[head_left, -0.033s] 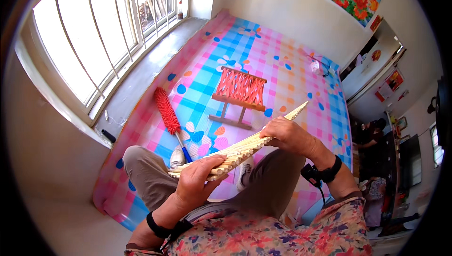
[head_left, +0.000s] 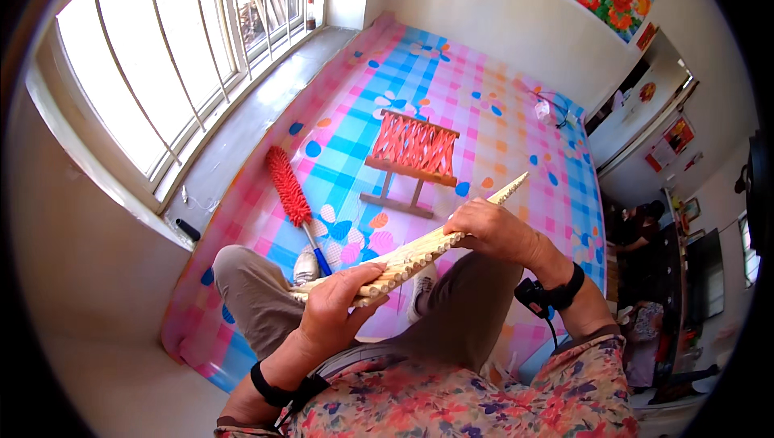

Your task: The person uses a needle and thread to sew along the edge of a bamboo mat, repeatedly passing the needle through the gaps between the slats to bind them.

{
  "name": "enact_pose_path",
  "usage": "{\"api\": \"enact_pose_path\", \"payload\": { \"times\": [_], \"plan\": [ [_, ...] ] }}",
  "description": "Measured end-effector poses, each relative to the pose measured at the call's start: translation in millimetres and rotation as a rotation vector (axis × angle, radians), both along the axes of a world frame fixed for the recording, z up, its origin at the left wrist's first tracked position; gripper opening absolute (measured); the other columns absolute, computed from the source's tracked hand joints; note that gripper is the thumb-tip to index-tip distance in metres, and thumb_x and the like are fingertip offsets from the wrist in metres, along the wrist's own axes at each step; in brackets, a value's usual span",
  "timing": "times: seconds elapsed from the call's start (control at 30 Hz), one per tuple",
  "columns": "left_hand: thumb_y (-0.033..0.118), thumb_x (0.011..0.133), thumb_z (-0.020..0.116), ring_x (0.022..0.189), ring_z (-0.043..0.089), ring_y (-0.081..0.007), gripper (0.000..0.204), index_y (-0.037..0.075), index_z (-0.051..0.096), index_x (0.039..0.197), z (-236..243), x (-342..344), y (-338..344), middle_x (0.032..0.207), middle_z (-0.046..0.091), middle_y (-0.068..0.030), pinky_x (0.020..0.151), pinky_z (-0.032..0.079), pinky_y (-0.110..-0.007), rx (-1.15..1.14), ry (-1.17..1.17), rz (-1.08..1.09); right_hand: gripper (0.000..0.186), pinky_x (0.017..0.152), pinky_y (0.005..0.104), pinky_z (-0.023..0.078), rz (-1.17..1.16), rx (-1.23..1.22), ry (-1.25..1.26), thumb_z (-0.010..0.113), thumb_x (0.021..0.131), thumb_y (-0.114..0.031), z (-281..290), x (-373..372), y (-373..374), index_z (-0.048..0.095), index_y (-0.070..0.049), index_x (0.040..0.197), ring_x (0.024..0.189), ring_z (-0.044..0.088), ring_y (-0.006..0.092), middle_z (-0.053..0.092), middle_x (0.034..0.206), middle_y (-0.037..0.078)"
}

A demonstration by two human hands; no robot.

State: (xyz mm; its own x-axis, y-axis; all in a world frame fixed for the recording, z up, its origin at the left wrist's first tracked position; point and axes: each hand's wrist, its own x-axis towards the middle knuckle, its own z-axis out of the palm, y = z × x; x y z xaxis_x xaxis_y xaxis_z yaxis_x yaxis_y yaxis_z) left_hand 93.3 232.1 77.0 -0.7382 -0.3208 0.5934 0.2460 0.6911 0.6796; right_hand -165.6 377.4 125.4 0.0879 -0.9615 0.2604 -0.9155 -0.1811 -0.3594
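A flat mat of pale straw-coloured stalks [head_left: 413, 257] lies slantwise above my lap, seen nearly edge-on. Its round cut ends face me, and its far right tip narrows to a point. My left hand [head_left: 343, 303] grips the near left part, thumb on top and fingers mostly hidden beneath. Higher up on the right, my right hand [head_left: 496, 232] is closed over the edge, fingers bent across the stalks. Black bands are round both wrists. How the stalks are joined cannot be made out.
I sit on a pink and blue checked sheet [head_left: 476, 148]. Ahead stands a folding stool [head_left: 413, 148] with red woven webbing. A red fluffy duster [head_left: 288, 188] with a blue handle lies left, beside my shoe [head_left: 306, 267]. A barred window [head_left: 145, 75] is at the left.
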Motion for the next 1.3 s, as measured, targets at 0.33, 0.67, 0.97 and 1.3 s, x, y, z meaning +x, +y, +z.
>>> {"api": "enact_pose_path", "payload": {
  "times": [0.33,0.67,0.97,1.3],
  "plan": [
    [0.003,0.074,0.074,0.100,0.064,-0.0217,0.051,0.005,0.057,0.121,-1,-30,11,0.108,0.066,-0.0125,0.082,0.051,-0.029,0.366,-0.233,-0.104,0.021,0.079,0.0378,0.044,-0.031,0.025,-0.016,0.072,0.071,-0.006,-5,-32,8,0.063,-0.009,0.091,0.083,0.059,0.0268,0.062,0.083,0.007],
    [0.009,0.071,0.078,0.099,0.064,-0.0261,0.051,0.004,0.058,0.118,-25,-15,9,0.111,0.064,-0.0122,0.082,0.052,-0.036,-0.082,-0.218,0.050,0.013,0.079,0.0362,0.042,0.043,0.235,-0.069,0.070,0.076,-0.012,-24,-37,-7,0.061,-0.010,0.086,0.084,0.058,0.0249,0.061,0.081,0.006],
    [0.017,0.073,0.078,0.110,0.055,-0.0307,0.068,0.004,0.045,0.131,-48,17,3,0.127,0.051,-0.0186,0.091,0.047,-0.037,0.434,-0.346,-0.256,0.018,0.080,0.0378,0.043,0.057,0.240,-0.035,0.069,0.070,-0.004,-17,-31,0,0.062,-0.008,0.087,0.086,0.057,0.0287,0.059,0.082,0.008],
    [0.004,0.063,0.072,0.103,0.059,-0.0315,0.059,-0.001,0.052,0.119,-77,14,18,0.116,0.057,-0.0173,0.089,0.048,-0.040,0.000,-0.290,-0.152,0.029,0.087,0.0389,0.044,-0.073,0.340,-0.021,0.070,0.064,0.002,-11,-26,20,0.064,-0.007,0.091,0.094,0.058,0.0300,0.064,0.092,0.008]
  ]
}}
